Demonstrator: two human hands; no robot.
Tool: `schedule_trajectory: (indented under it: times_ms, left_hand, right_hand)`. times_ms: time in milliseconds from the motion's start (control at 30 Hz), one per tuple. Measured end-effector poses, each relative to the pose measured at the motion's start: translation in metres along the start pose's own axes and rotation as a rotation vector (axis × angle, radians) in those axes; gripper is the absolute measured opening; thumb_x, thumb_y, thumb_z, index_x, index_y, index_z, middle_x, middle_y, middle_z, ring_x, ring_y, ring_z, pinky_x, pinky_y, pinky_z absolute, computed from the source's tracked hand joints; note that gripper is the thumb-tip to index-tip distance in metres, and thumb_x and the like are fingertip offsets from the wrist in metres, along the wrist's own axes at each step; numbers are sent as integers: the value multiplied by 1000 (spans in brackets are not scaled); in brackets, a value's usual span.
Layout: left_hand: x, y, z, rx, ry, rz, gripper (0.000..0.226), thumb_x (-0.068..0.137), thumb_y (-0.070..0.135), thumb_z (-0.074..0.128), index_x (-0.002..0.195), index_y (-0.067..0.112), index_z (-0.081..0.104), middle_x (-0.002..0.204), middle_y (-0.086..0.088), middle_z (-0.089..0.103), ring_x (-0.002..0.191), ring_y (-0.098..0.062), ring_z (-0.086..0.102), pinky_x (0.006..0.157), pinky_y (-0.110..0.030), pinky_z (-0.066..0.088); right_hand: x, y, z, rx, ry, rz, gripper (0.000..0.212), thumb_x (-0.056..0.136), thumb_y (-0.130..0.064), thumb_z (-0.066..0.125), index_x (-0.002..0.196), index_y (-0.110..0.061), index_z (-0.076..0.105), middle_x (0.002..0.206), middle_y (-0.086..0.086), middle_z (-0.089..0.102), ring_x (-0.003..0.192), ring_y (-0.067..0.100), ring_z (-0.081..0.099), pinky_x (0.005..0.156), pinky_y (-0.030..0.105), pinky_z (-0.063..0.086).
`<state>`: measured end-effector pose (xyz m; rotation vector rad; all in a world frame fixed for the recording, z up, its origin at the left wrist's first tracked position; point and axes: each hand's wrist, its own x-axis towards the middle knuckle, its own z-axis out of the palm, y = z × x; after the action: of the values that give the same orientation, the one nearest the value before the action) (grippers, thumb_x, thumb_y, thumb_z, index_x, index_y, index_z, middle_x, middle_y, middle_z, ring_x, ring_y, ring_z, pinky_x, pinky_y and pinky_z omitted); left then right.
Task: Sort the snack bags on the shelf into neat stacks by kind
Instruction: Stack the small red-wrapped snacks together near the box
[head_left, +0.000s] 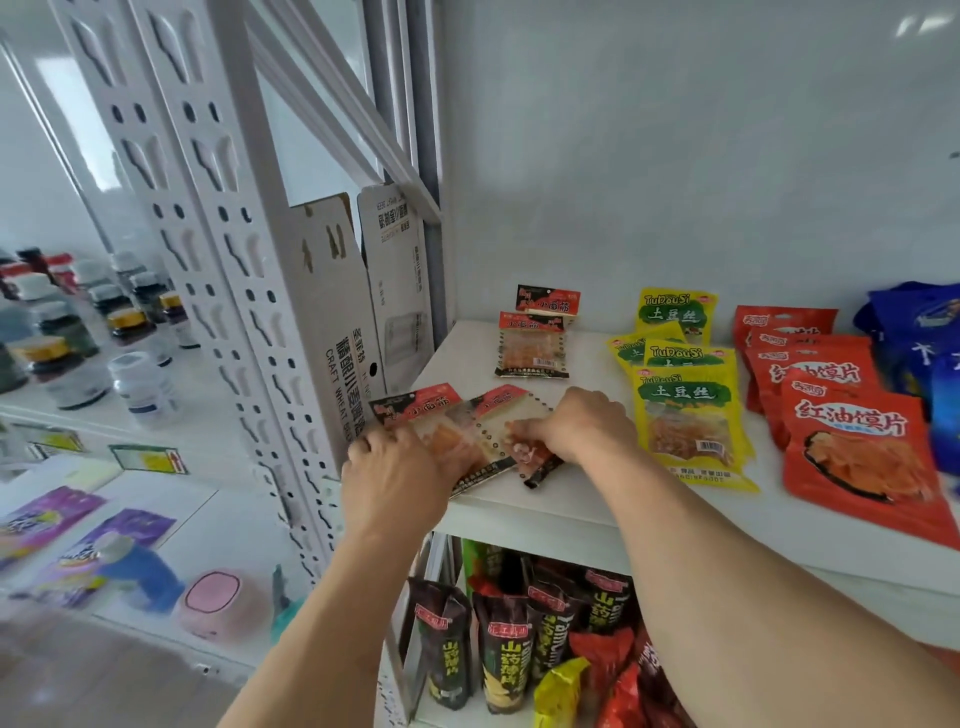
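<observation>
On the white shelf (571, 512), several small clear snack bags with red-and-black headers (470, 415) lie fanned near the front left edge. My left hand (389, 480) grips their left side. My right hand (576, 423) pinches their right side, fingers closed on a bag. Two more bags of this kind (535, 340) lie further back. A stack of yellow bags (685, 410) sits to the right of my right hand. Beyond it lies a stack of red bags (852, 431), and blue bags (919, 332) reach the right edge.
Folded cardboard boxes (358, 312) lean at the shelf's left end against the white perforated upright (244, 291). The lower shelf holds dark, yellow and red snack bags (519, 644). A neighbouring shelf unit on the left carries bottles (140, 384) and purple packets (124, 525).
</observation>
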<state>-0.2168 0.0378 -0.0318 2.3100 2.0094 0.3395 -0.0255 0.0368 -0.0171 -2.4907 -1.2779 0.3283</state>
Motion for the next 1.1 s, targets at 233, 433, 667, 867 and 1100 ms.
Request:
schedule_trajectory:
  times_ms: [233,433,667,867,1100]
  left_hand:
    - [-7,-2,-6,21,-82,-5,103,83,85,31,154,12,25,150,-18,44,138,-39,40,110,-47,35]
    - [-5,1,-6,-488,-71,17,77,89,47,68,151,20,32,145,-9,34,123,-32,53,100,-41,45]
    - [12,4,-4,-946,55,-43,53,94,13,65,143,17,45,146,0,33,75,8,44,76,-11,39]
    - [45,14,-5,-1089,86,-58,45,95,20,65,137,21,50,141,5,39,99,0,51,81,-11,38]
    - [81,25,7,-1078,17,-12,43,95,20,66,136,20,53,139,3,39,89,-2,49,72,-8,36]
  right_hand:
    - [-2,1,7,268,37,-7,46,77,-59,71,90,-18,54,73,2,56,68,25,55,48,30,27]
    - [0,5,8,511,45,-13,45,79,-48,77,96,-17,48,75,-3,50,67,19,51,56,31,35]
    - [15,3,3,791,171,34,57,89,-39,70,132,-9,49,126,10,61,106,26,58,77,27,38]
    - [42,-8,1,813,204,88,59,89,-39,70,132,-5,48,128,13,60,115,29,57,80,26,37]
    - [69,-18,7,661,238,221,37,92,-14,61,126,-2,52,125,15,60,118,32,56,74,25,36]
